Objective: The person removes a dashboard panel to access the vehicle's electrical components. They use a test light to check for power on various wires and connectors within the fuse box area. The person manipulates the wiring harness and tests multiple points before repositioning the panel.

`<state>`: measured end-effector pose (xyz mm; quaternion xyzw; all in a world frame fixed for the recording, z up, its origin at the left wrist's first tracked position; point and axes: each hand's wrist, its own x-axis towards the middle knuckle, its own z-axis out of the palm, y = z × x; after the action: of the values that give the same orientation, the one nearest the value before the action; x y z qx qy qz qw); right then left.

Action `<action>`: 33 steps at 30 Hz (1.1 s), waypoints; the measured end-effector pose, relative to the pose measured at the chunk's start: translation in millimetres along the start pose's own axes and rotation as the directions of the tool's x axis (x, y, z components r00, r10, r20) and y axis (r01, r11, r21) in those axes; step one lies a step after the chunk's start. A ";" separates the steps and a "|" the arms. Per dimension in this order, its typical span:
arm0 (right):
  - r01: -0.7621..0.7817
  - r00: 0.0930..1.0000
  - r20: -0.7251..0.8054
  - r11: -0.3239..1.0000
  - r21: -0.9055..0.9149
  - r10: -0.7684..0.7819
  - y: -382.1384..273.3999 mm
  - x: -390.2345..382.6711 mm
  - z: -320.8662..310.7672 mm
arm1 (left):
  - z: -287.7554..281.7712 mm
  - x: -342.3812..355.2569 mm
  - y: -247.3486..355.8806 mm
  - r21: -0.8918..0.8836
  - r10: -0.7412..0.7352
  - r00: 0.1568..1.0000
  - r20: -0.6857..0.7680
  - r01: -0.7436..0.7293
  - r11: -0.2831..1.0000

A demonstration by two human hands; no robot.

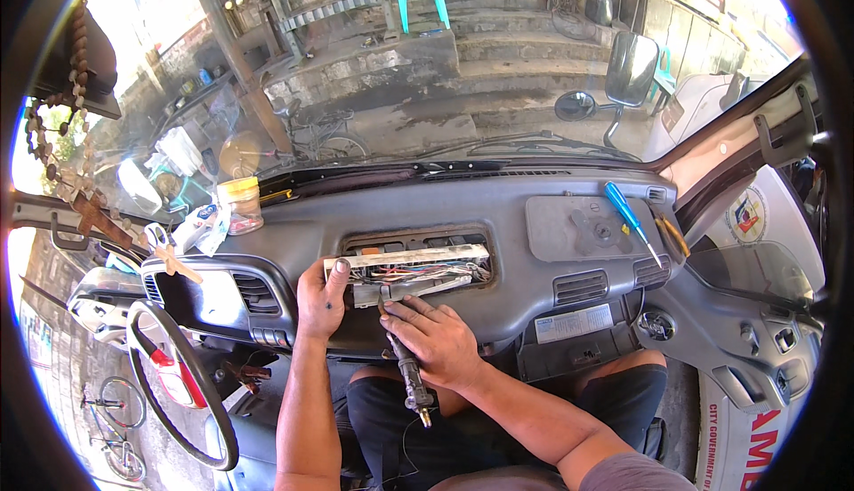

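Note:
A long module with a pale top strip (418, 256) and a bundle of coloured wires (418, 274) sits tilted in a rectangular opening in the grey dashboard. My left hand (322, 302) grips its left end, thumb on the front edge. My right hand (434, 338) is closed on a slim dark metal tool (411, 379) with a brass-coloured fitting at its lower end; its exact kind is unclear. The tool's upper end reaches a grey flat piece (372, 294) below the wires. My right fingers partly hide the tool.
A blue-handled screwdriver (628, 212) and orange-handled pliers (672, 237) lie on the dashboard's right side. A yellow-lidded jar (240, 203) stands at its left, near plastic packets. The steering wheel (182, 384) is at lower left. The windshield spans the far side.

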<state>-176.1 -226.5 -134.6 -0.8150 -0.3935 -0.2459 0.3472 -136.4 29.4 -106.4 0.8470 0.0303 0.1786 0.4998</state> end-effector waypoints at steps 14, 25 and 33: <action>-0.015 0.998 -0.058 1.000 0.013 0.016 -3.2 2.7 -1.7 | 1.1 0.5 -5.5 -0.089 0.006 1.000 0.016 -0.004 0.996; -0.026 0.999 -0.048 1.000 0.011 0.026 -3.6 2.3 -0.8 | 4.0 2.3 0.6 0.013 0.051 0.998 -0.031 -0.050 0.999; -0.017 0.998 -0.053 1.000 0.004 0.017 -4.0 2.2 -1.3 | 1.9 2.1 -5.6 0.028 0.070 0.997 -0.023 -0.069 0.997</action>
<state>-178.2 -224.6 -130.8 -0.8108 -0.3777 -0.2637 0.3611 -133.0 31.2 -111.4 0.8520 0.0093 0.2057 0.4814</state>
